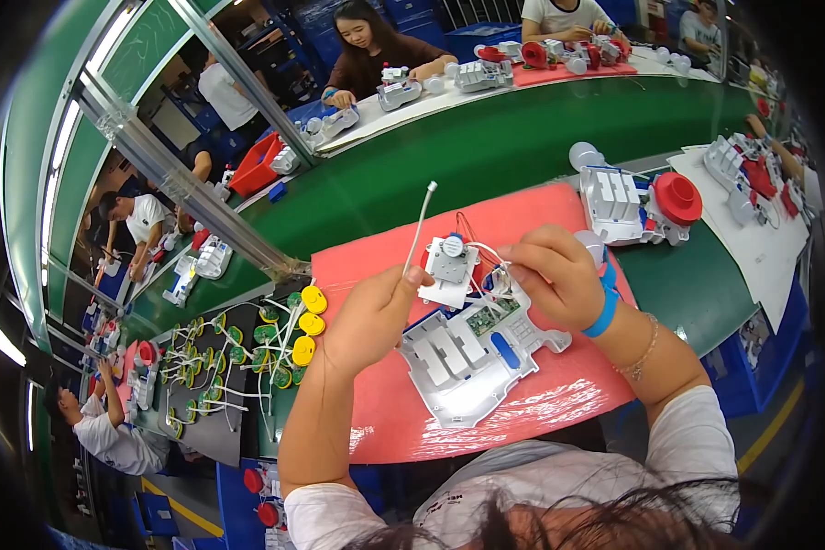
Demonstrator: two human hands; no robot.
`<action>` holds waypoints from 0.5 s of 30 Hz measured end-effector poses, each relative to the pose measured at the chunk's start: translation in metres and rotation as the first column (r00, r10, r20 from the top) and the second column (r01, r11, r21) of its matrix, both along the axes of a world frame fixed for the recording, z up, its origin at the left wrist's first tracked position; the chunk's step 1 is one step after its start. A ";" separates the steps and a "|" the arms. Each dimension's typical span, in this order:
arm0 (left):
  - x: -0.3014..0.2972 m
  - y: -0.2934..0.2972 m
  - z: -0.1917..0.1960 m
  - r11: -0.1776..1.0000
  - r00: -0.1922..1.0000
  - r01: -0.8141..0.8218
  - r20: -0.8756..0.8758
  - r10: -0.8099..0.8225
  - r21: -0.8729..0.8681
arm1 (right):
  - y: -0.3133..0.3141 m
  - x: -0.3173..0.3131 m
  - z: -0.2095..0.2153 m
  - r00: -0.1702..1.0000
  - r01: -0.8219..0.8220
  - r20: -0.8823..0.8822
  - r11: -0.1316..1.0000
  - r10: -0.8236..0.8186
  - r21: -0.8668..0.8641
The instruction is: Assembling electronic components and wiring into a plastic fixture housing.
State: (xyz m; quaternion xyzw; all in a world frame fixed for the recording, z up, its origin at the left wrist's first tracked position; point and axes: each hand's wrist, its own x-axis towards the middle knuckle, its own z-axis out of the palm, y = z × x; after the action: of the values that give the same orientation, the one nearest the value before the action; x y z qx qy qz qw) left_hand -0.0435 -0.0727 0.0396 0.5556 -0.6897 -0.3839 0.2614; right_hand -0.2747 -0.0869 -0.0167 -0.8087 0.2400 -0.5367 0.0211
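On the pink mat (357, 417) lies a white plastic housing half (454, 403) with ribbed compartments, a blue part and a small green circuit board (493, 317). Above it sits a white plate with a round silver motor-like part (452, 257), thin wires running from it. My left hand (376, 316) is closed in a pinch on a white cable (420, 229), whose connector end sticks up. With thumb and fingers together, my right hand (555, 280) grips a white wire (488, 249) over the board; its fingertips partly hide the grip.
Several green round boards with white cables (225, 353) lie on the left, beside yellow round parts (312, 324). At the right rear stands another white housing (610, 202) with a red round part (676, 196). Behind runs a green conveyor belt (486, 133); co-workers sit beyond it.
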 end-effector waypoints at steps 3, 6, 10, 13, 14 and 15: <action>-0.003 0.005 -0.004 0.997 0.982 0.082 0.172 -0.082 0.004 | -0.001 0.002 0.003 0.997 0.073 0.028 0.994 -0.071 -0.084; -0.002 0.013 -0.015 0.961 0.895 0.252 0.404 -0.189 -0.110 | 0.000 0.015 0.006 0.981 0.127 -0.121 0.975 -0.150 -0.184; -0.011 0.027 -0.001 0.927 0.696 0.374 0.650 -0.305 0.035 | -0.002 0.017 -0.014 0.923 0.121 -0.352 0.986 -0.156 -0.118; -0.008 0.024 0.007 0.928 0.913 0.337 0.187 -0.363 0.155 | -0.005 0.021 -0.026 0.902 -0.002 -0.432 0.998 0.029 0.063; -0.003 0.019 0.002 0.905 0.924 0.378 -0.016 -0.383 0.196 | -0.008 0.021 -0.033 0.901 0.002 -0.432 0.998 0.028 0.068; 0.001 0.014 -0.004 0.876 0.899 0.425 -0.217 -0.380 0.228 | -0.012 0.023 -0.037 0.903 -0.020 -0.404 0.953 0.147 0.301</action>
State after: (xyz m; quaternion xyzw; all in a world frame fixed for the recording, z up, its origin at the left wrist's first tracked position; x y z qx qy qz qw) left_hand -0.0420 -0.0589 0.0357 0.3957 -0.7076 -0.5649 0.1539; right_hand -0.2520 -0.0986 -0.0540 -0.9032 0.2794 -0.3067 0.1101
